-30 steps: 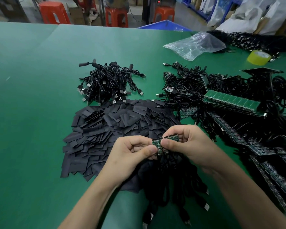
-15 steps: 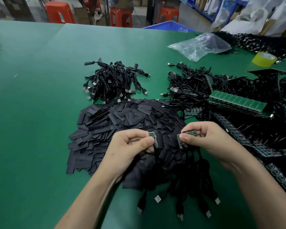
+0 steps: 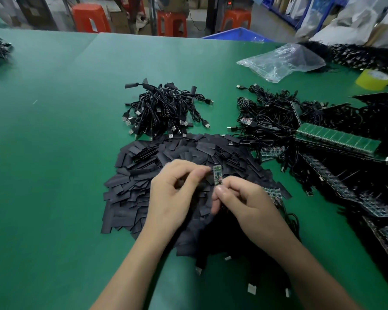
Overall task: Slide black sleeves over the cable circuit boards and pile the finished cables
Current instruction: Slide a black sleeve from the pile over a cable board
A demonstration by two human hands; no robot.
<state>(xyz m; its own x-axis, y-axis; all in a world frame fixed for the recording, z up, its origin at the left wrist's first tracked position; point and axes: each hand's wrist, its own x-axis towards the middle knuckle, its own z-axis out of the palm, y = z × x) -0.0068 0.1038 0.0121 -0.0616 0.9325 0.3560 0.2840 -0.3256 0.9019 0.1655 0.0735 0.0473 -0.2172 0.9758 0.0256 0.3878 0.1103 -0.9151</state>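
Pinching one bare circuit board [image 3: 217, 175] upright over the sleeve heap [image 3: 139, 175], left hand [image 3: 175, 198] and right hand [image 3: 246, 204] both grip it; a small finished pile [image 3: 164, 110] lies beyond, many cables [image 3: 267, 117] wait

I get one view: a wide-angle camera on the person's head, facing forward and down across the green table mat [image 3: 54, 175]. It sits close above the left hand [image 3: 175, 193] and right hand [image 3: 244, 202]; orange plastic stools [image 3: 91, 17] line the top.
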